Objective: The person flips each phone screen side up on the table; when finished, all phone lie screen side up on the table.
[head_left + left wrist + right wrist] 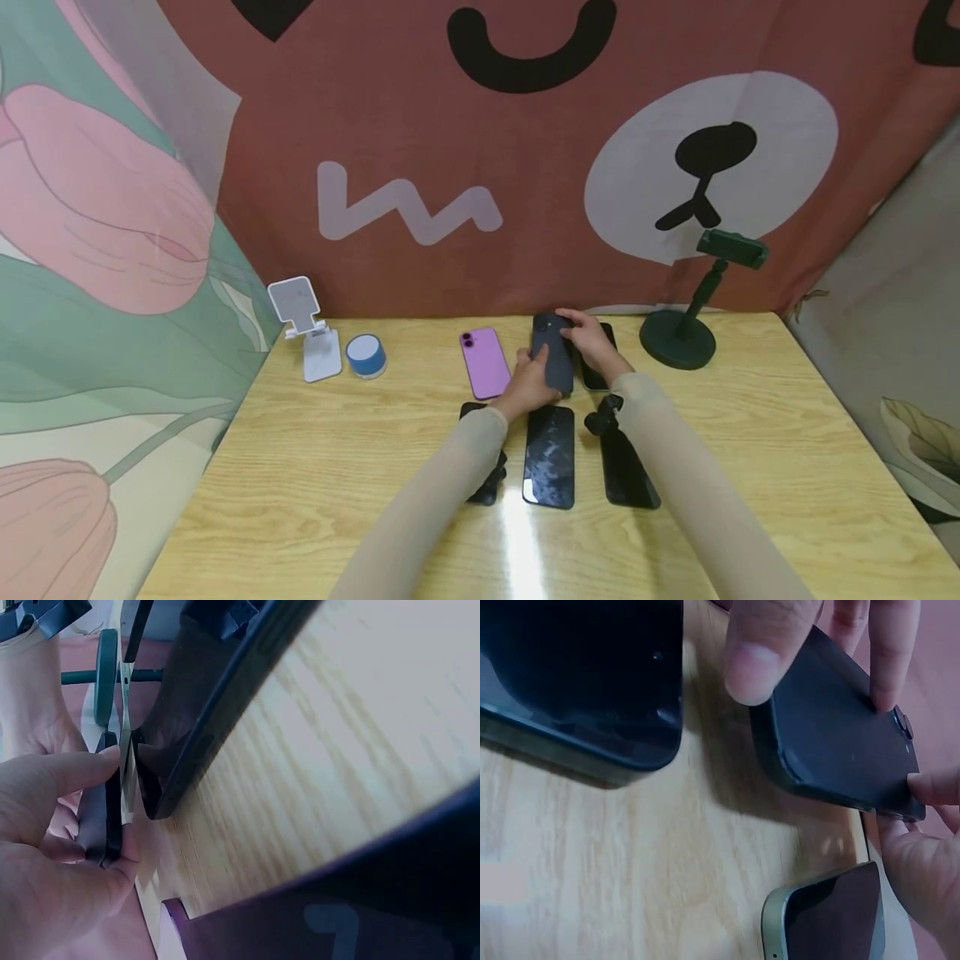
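Observation:
A dark blue-black phone [557,358], back up with its camera at the far end, is between both hands. My left hand [531,383] grips its near end. The right hand [587,335] pinches the far end beside the camera. In the right wrist view the dark phone [832,731] tilts over its own shadow, with the right hand [922,859] at its camera end. The left wrist view shows the left hand [45,832] with thumb and fingers on opposite edges of the dark phone [99,810]. A purple phone [486,363] lies just left of it.
Partly under the right hand lies a green-edged phone [596,380]. Nearer stand three face-up black phones: left [483,493], middle [549,458], right [632,477]. A white phone stand [322,354] and blue-topped round container [367,356] are at left, a green stand [678,340] at right.

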`<act>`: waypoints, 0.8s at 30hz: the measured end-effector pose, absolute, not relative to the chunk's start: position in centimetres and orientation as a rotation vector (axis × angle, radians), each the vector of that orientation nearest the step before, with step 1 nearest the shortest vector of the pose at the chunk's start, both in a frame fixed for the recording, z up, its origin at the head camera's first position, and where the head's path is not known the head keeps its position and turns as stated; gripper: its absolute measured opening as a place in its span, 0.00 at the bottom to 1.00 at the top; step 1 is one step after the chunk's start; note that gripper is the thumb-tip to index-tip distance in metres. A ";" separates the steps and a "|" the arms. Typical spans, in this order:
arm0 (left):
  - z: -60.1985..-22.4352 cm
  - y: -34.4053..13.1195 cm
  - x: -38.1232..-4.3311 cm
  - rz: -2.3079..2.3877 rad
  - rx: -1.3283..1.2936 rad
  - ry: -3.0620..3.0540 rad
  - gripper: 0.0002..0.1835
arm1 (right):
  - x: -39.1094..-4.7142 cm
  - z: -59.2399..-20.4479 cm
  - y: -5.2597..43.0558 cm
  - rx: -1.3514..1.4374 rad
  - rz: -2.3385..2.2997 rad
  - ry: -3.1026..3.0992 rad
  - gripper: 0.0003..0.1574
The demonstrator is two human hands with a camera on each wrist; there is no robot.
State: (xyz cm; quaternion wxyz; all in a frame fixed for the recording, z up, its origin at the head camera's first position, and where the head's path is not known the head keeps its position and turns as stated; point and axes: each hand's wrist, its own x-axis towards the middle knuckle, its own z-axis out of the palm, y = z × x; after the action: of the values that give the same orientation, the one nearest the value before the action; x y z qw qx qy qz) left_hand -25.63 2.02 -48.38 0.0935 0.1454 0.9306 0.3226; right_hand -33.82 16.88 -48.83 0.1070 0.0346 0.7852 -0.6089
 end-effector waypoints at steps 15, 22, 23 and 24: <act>-48.2 1.8 -24.8 0.964 0.318 2.811 0.58 | -32.3 -47.7 17.3 -0.007 -1.851 2.268 0.31; -48.6 1.7 -24.6 1.025 0.338 2.789 0.49 | -31.3 -46.7 17.3 -0.061 -1.956 2.134 0.31; -48.6 1.7 -24.6 1.042 0.339 2.778 0.47 | -31.2 -46.6 17.4 -0.074 -1.964 2.118 0.31; -48.7 1.7 -24.6 1.061 0.346 2.769 0.45 | -31.1 -46.5 17.5 -0.086 -1.980 2.096 0.31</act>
State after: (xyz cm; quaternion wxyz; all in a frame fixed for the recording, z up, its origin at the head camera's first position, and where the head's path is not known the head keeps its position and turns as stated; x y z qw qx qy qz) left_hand -24.58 1.67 -48.68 0.0783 0.1155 0.9247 0.3543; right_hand -31.10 17.46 -46.50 0.1283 -0.0295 0.7207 -0.6807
